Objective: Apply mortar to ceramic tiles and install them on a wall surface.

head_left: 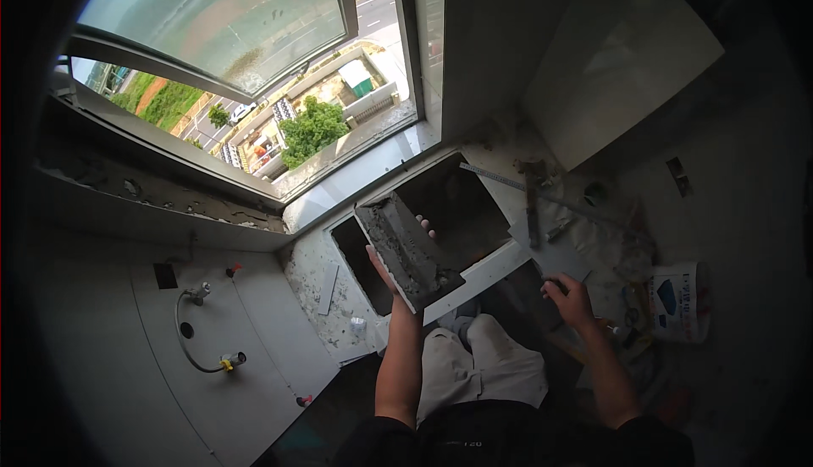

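Observation:
My left hand holds up a tile piece, its upper face coated with grey mortar. The thumb side lies along the tile's left edge, and fingertips show past its far right edge. Most of the palm is hidden under it. Below the tile is a light countertop with rectangular cut-outs. My right hand is off to the right, past the counter's near edge, with its fingers curled closed. Whatever is in them is too dark to make out. A flat tool with a dark handle lies on the counter beyond that hand.
An open window lies ahead, above a sill. A narrow strip rests on the dusty counter at left. On the left wall are a hose and valves. A white printed bag stands at right, near scattered tools. A large panel leans behind.

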`<state>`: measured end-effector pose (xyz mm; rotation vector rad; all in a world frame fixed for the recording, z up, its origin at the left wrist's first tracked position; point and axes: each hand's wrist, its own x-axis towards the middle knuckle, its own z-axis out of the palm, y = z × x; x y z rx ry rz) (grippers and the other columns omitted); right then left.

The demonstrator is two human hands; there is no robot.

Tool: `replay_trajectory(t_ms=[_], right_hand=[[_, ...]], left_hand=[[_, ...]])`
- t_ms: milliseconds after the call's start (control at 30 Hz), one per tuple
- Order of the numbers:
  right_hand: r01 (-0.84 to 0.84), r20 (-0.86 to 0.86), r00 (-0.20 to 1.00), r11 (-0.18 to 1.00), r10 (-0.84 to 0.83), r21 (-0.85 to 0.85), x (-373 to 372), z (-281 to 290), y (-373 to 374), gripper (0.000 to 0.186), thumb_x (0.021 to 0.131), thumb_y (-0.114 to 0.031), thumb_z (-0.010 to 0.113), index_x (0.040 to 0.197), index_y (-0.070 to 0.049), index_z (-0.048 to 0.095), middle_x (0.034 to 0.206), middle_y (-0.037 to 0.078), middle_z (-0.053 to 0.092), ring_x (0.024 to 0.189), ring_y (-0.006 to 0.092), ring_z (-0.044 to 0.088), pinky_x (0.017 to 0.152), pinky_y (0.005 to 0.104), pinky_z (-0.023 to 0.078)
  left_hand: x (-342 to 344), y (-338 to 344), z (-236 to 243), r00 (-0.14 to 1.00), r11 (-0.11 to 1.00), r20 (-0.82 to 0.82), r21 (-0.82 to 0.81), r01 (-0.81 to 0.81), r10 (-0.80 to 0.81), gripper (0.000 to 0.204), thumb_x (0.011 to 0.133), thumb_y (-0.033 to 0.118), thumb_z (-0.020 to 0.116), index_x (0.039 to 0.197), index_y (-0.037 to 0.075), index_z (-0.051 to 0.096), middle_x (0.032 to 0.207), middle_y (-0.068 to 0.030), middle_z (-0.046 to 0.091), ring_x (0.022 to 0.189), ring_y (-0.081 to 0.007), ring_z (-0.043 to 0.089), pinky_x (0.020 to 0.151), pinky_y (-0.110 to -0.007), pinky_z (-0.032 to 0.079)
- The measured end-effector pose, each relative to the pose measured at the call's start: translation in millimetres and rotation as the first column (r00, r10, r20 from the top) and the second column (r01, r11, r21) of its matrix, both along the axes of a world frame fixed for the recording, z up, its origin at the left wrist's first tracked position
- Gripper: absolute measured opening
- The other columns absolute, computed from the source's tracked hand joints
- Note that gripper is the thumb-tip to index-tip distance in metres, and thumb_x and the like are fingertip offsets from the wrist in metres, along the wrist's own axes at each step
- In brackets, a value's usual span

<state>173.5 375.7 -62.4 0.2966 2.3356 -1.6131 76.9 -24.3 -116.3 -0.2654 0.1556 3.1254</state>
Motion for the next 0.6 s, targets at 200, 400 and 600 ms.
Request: replay_trajectory(t_ms=[200, 400, 600], right_hand=[[-0.175, 0.086, 0.983, 0.964, 0.160, 0.201, 21.1, 55.6, -24.5, 0.029, 0.110, -0.022, 0.075, 0.130, 0.000, 0.080, 0.102, 0.010, 0.085, 0.094, 0.0156, 0.081, 0.089, 0.0329, 0.063], [-0.238, 0.007, 0.971, 0.954, 0.240, 0.183, 32.3, 48.2, -48.6, 0.036, 0.107, -0.032, 0.078, 0.130, -0.005, 0.083, 0.101, 0.010, 0.086, 0.093, 0.0180, 0.082, 0.088, 0.0372, 0.063], [-0.227, 0.015, 0.973, 0.943, 0.230, 0.243, 29.1, 40.6, -31.2, 0.043, 0.101, -0.043, 0.081, 0.124, -0.007, 0.085, 0.100, 0.016, 0.086, 0.091, 0.0305, 0.084, 0.084, 0.0444, 0.064]], left_hand=[[13.4, 9.0, 29.5, 0.984, 0.989, 0.136, -0.109, -0.104, 0.118, 0.100, 0.109, 0.088, 0.039, 0.169, 0.009, 0.048, 0.151, -0.0264, 0.065, 0.136, -0.0443, 0.067, 0.122, -0.062, 0.053], [40.9, -9.1, 75.8, 0.964, 0.944, 0.199, -0.313, -0.107, 0.175, 0.100, 0.104, 0.092, 0.047, 0.161, 0.010, 0.055, 0.137, -0.0182, 0.070, 0.125, -0.0362, 0.072, 0.113, -0.055, 0.060], [-32.1, -15.7, 214.4, 0.981, 0.850, -0.149, -0.495, -0.181, 0.122, 0.079, 0.108, 0.057, 0.076, 0.166, 0.010, 0.049, 0.148, -0.0120, 0.067, 0.137, -0.0326, 0.067, 0.119, -0.055, 0.056]])
